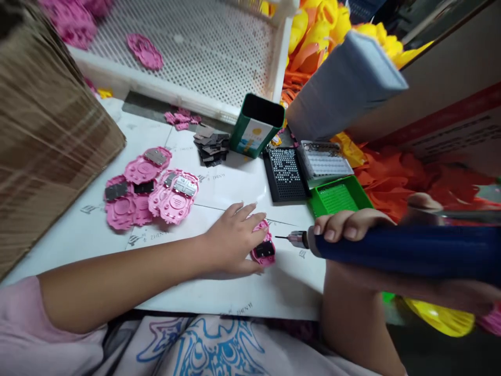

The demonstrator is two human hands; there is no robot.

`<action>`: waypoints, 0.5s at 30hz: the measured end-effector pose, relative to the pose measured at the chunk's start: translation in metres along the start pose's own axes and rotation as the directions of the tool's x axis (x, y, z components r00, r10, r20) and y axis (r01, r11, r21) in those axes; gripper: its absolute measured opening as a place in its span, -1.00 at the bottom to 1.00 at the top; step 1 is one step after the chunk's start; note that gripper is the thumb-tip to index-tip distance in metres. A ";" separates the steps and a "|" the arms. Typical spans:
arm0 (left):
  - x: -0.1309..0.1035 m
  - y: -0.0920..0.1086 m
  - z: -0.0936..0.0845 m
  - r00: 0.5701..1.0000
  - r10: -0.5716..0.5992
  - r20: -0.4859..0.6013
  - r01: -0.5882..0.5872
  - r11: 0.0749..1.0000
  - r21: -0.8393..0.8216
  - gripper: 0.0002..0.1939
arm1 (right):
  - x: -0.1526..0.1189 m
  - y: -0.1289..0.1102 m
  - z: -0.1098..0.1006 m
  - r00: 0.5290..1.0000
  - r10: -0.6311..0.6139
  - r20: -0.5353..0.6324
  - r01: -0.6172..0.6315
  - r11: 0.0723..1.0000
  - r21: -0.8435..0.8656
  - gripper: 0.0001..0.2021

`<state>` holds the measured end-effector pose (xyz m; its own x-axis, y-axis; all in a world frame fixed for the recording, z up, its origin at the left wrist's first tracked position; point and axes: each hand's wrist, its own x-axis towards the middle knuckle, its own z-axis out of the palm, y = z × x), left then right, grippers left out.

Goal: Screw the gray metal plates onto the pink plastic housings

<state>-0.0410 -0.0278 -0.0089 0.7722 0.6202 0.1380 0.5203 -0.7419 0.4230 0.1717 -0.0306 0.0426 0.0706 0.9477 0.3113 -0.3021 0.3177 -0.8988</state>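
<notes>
Screwdriver (391, 250), blue and powered, lies in the right hand (352, 227), whose fingers wrap around its body; its bit points at the pink casing (269, 259) but stops short, apart from it. That casing lies on the white tabletop (235, 292) under the left hand (237, 240), fingers spread across its upper part and thumb beside its near edge, apparently pinning it down.

A dark plate (265, 248) already sits on this casing, so the piece looks partway through; whether any screw is in cannot be told. To the left, a cluster of pink casings (143, 171) bears plates too, either finished or waiting: the view does not settle which.

Plenty seems left. Loose plates (213, 149) lie heaped beside the green tin (242, 129), the black screw tray (285, 166) holds many screws, and another casing (144, 51) lies in the white crate (156, 93).
</notes>
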 end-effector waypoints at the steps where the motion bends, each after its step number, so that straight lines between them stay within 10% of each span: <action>1: -0.001 0.001 0.000 1.000 0.001 0.001 -0.001 1.000 0.006 -0.25 | 0.005 0.000 0.000 0.996 -0.083 0.010 0.083 0.997 -0.005 -0.49; 15: -0.004 0.039 -0.043 0.876 -0.478 0.064 0.416 0.815 0.403 -0.29 | 0.027 -0.006 -0.003 0.975 -0.035 -0.221 0.051 0.996 0.069 -0.51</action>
<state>-0.0395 -0.0484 0.0458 0.4508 0.8818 -0.1384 0.8923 -0.4496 0.0411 0.1780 -0.0073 0.0556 0.2897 0.9194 0.2663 -0.3627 0.3629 -0.8584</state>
